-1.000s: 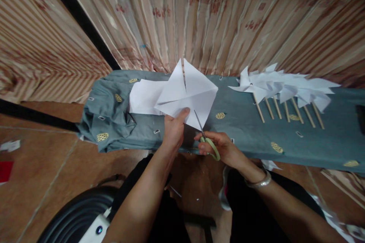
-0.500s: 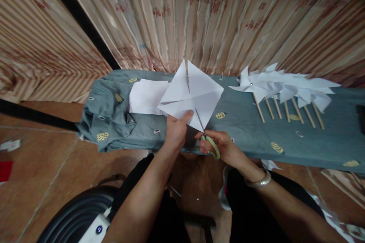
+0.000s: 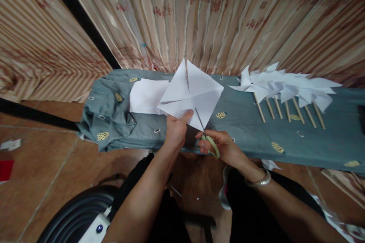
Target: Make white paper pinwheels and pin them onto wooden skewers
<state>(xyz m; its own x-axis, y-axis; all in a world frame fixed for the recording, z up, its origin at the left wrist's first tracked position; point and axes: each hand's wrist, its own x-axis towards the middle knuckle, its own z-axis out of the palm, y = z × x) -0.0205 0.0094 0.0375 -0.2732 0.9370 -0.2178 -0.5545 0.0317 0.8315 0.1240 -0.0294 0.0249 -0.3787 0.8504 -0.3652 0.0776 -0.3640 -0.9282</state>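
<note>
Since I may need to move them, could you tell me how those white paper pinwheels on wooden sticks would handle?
The white paper pinwheels on wooden sticks look light and easily crushed. Their round sticks might roll on the grey-green cloth.

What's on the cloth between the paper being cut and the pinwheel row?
Head view: one yellow motif printed on the grey cloth between the cut paper square and the pinwheels; otherwise bare.

Home: draped curtains (image 3: pixel 199 15), tiled floor (image 3: pixel 42 167)
</note>
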